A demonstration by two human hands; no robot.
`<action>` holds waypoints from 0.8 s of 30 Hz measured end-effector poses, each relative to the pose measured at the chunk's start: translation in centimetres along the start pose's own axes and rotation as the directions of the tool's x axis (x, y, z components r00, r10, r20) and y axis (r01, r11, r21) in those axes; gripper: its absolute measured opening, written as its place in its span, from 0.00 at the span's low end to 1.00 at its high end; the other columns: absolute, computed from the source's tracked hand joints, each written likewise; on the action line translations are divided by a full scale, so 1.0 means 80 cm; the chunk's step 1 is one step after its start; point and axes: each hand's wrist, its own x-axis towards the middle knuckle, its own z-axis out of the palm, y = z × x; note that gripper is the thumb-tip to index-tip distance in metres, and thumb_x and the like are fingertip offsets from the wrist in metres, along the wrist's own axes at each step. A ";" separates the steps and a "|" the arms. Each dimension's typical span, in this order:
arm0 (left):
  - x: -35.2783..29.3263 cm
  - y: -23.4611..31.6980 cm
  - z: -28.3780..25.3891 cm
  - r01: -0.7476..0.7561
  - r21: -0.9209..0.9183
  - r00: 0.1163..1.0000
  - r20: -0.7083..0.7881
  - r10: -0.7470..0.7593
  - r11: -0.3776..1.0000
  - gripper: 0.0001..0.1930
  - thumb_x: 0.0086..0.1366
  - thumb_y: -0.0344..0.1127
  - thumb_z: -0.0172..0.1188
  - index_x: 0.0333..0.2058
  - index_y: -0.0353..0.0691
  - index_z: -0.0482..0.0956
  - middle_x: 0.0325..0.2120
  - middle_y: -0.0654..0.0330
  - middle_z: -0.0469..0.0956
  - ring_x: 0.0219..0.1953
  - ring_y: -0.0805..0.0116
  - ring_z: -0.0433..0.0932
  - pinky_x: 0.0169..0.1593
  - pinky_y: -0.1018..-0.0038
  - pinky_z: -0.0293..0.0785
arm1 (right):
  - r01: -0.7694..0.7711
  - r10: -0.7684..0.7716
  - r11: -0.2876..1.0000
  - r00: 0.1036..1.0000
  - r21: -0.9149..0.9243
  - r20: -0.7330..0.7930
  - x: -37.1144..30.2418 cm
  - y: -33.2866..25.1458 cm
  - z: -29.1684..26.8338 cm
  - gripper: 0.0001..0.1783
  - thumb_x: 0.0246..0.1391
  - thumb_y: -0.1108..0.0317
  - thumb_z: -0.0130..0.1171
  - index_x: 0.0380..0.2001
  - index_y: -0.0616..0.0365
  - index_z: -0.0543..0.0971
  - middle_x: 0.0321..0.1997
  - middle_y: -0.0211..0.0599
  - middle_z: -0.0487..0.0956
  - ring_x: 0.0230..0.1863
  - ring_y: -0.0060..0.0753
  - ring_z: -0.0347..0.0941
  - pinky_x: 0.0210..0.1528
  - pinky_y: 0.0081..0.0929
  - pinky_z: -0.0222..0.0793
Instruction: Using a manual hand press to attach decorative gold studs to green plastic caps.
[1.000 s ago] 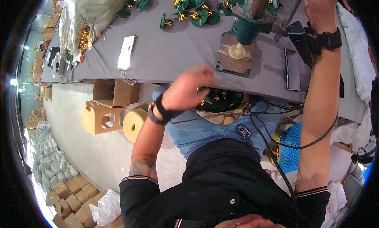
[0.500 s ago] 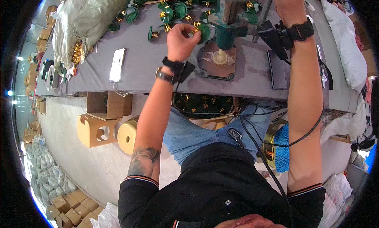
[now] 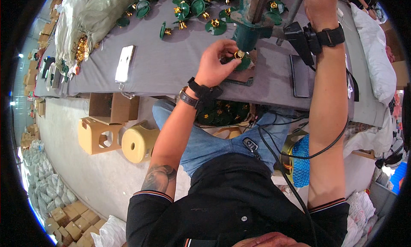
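My left hand [image 3: 217, 63] is closed in a pinch on a green disc with a gold crown-shaped fitting [image 3: 244, 64]. It holds that piece under the dark green column of a hand press [image 3: 247, 40], above the press's base plate [image 3: 249, 81]. The gold fitting is right below the ram tip. Up at the top edge, my right hand [image 3: 320, 10] is beside the press's metal lever rod [image 3: 293, 16]. Its fingers run out of the picture, so their grip is hidden. Several similar green discs with gold fittings [image 3: 215, 26] lie on the grey-covered table left of the press.
A phone [image 3: 125, 63] lies on the table at left, and a dark flat device [image 3: 299, 75] at right. Large woven sacks [image 3: 96, 18] stand at the back left. Below the table edge is a container of green-gold pieces [image 3: 224, 113]. Black cables [image 3: 274, 140] cross my lap.
My left hand has moved right and nearer, carrying a green-and-gold piece from beside the loose ones to under the press. My right hand stays near the lever, shifted slightly.
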 end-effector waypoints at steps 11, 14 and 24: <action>-0.003 0.007 0.006 -0.008 0.285 0.998 -0.051 0.024 0.958 0.31 0.51 0.26 0.76 0.55 0.35 0.75 0.40 0.57 0.85 0.44 0.64 0.84 0.50 0.70 0.79 | 0.456 -0.462 0.886 0.883 0.086 0.081 -0.172 -0.033 -0.015 0.03 0.70 0.71 0.49 0.43 0.57 0.70 0.32 0.38 0.70 0.33 0.35 0.65 0.36 0.37 0.63; -0.005 0.010 0.005 -0.005 0.270 0.998 -0.059 0.021 0.963 0.31 0.51 0.26 0.75 0.55 0.36 0.75 0.40 0.57 0.85 0.45 0.61 0.84 0.52 0.68 0.79 | 0.651 -0.621 0.736 0.758 -0.184 0.201 -0.308 0.023 -0.041 0.12 0.55 0.72 0.62 0.37 0.41 0.71 0.31 0.32 0.76 0.39 0.39 0.79 0.59 0.49 0.64; -0.010 0.009 0.009 -0.122 0.352 0.992 0.003 0.129 0.928 0.24 0.52 0.28 0.73 0.49 0.37 0.77 0.36 0.54 0.82 0.44 0.53 0.79 0.47 0.62 0.77 | 0.465 -0.410 0.868 0.869 -0.174 0.279 -0.186 -0.076 -0.042 0.07 0.66 0.74 0.53 0.32 0.63 0.71 0.34 0.42 0.75 0.36 0.40 0.76 0.39 0.38 0.72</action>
